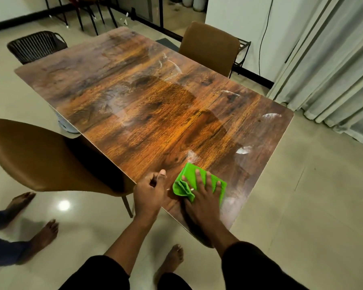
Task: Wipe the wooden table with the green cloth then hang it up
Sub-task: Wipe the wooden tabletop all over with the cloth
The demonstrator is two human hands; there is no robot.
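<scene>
- The green cloth lies bunched, with one side folded over itself, on the wooden bench, close to the bench's near corner.
- The right hand presses flat on the cloth. Its fingers are straight and spread apart, pinning it rather than clutching it.
- The left hand rests at the bench's near edge, just beside the cloth. Its fingers are curled toward the palm, thumb up, and nothing shows inside them.
- White smears show on the bench beyond the cloth, toward its right edge and on its far half, so much of the wiping looks undone.
- Held only by a flat palm, the cloth could slide out or bunch further. A folded wad would likely drag the residue into streaks instead of lifting it.
- A stroke toward the bench's near edge could push the cloth off onto the floor.
- The far smears call for a long reach. A brown chair at the bench's left side and another person's bare feet near it could crowd a step around.
</scene>
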